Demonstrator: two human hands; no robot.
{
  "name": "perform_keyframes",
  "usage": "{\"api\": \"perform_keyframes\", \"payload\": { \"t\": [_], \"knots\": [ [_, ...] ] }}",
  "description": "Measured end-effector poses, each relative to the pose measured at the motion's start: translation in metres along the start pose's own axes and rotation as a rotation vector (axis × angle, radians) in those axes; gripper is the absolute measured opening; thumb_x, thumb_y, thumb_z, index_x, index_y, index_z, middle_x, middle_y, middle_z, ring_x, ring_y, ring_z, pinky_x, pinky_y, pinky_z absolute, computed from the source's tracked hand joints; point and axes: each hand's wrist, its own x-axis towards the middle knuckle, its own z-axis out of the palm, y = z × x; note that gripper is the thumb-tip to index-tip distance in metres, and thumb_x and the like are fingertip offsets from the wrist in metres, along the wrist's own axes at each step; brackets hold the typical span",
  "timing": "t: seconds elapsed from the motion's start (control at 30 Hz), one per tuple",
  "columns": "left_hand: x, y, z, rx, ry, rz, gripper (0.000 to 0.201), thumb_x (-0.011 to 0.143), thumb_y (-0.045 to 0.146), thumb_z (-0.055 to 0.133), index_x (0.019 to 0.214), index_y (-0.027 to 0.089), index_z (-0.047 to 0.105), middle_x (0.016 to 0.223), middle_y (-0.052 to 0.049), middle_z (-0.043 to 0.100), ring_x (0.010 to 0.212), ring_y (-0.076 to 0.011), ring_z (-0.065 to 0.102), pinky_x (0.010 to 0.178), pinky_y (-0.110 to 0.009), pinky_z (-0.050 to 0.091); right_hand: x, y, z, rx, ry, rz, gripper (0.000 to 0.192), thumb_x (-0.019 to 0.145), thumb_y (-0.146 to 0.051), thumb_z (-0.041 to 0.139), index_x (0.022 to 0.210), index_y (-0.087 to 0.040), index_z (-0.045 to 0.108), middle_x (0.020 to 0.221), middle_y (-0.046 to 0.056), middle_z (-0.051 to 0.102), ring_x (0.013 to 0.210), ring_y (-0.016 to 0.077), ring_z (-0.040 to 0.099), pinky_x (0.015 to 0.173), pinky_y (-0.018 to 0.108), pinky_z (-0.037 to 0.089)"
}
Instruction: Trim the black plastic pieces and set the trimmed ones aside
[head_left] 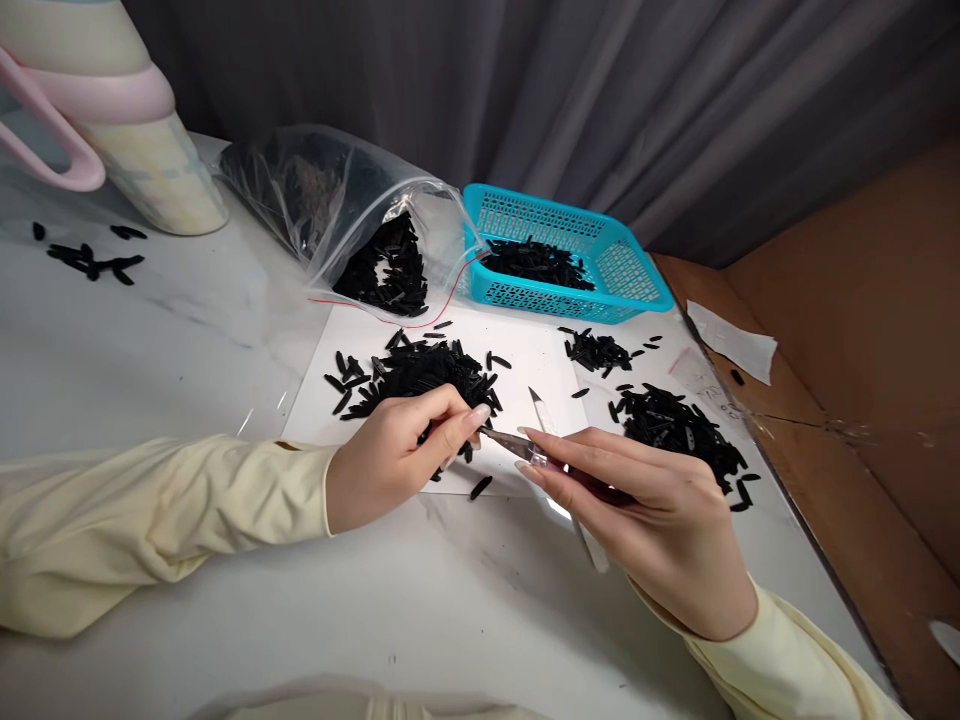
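Observation:
My left hand [412, 445] is closed in a pinch above a pile of black slivers [427, 370] on a white sheet of paper [517, 350]. Between its thumb and finger is a small black sliver, mostly hidden by the fingertips. My right hand [645, 500] grips a craft knife [517, 443] with a pointed metal blade and a dark pinkish handle. The blade's tip meets the left fingertips at the sliver. Under the right hand lies a second, white-handled craft knife [544, 415], its point facing away from me. One loose sliver [481, 488] rests close to the paper's front edge.
Behind the paper, a clear zip bag [300, 200] and a blue basket [630, 270] hold more black slivers. Two more piles [675, 430] [598, 352] lie at right. A pastel tumbler [161, 170] with a pink handle stands far left, near scattered slivers [94, 262]. Cardboard [847, 400] borders the right.

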Motion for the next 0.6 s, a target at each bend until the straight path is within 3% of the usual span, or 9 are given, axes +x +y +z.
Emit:
{"api": "perform_keyframes", "payload": {
  "t": [0.6],
  "knots": [
    [0.0002, 0.0019, 0.0, 0.0, 0.001, 0.018, 0.03, 0.09, 0.031, 0.038, 0.064, 0.018, 0.042, 0.053, 0.006, 0.041, 0.047, -0.0062, 0.037, 0.048, -0.019, 0.032, -0.0046, -0.002, 0.0017, -0.018, 0.0, 0.015, 0.028, 0.08, -0.008, 0.059, 0.107, -0.015, 0.064, 0.071, 0.004, 0.059, 0.051, 0.0084, 0.047, 0.046, 0.022, 0.039]
  ]
}}
